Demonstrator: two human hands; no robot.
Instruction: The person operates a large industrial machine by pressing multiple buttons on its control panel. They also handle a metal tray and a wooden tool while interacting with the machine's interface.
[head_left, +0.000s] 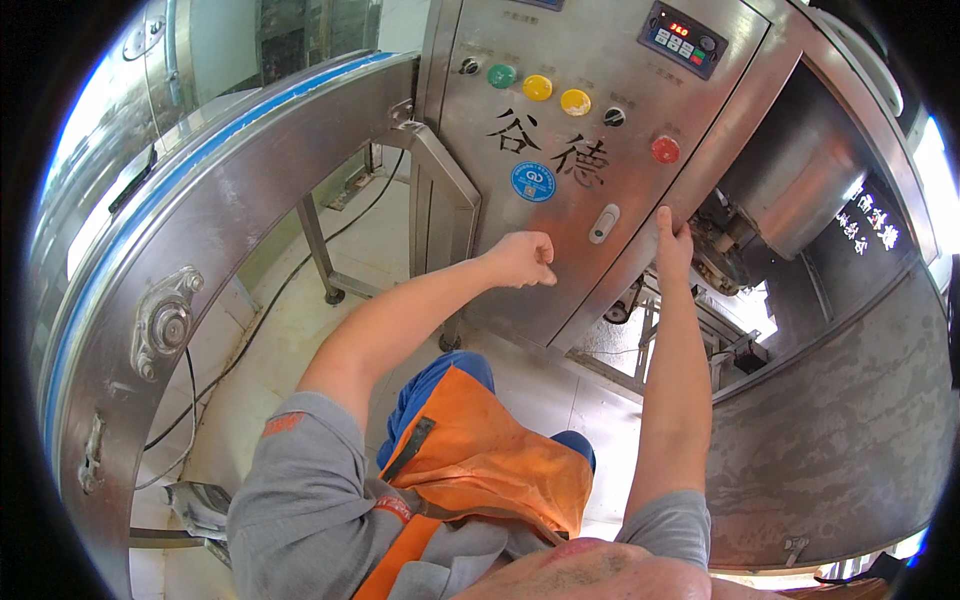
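Note:
My left hand is held before the lower part of a stainless steel control cabinet, its fingers curled in and nothing visible in them. To its right, a recessed oval latch sits in the cabinet door. My right hand grips the upright steel frame post at the cabinet's right edge, thumb on the front face. Its other fingers are partly hidden. Above the hands are a green button, two yellow buttons, a red button and a keypad panel with lit red digits.
A steel conveyor frame with a blue strip curves along the left, bearing a flange bearing. A black cable crosses the tiled floor. At right, a metal cylinder hangs inside the machine above a curved steel cover.

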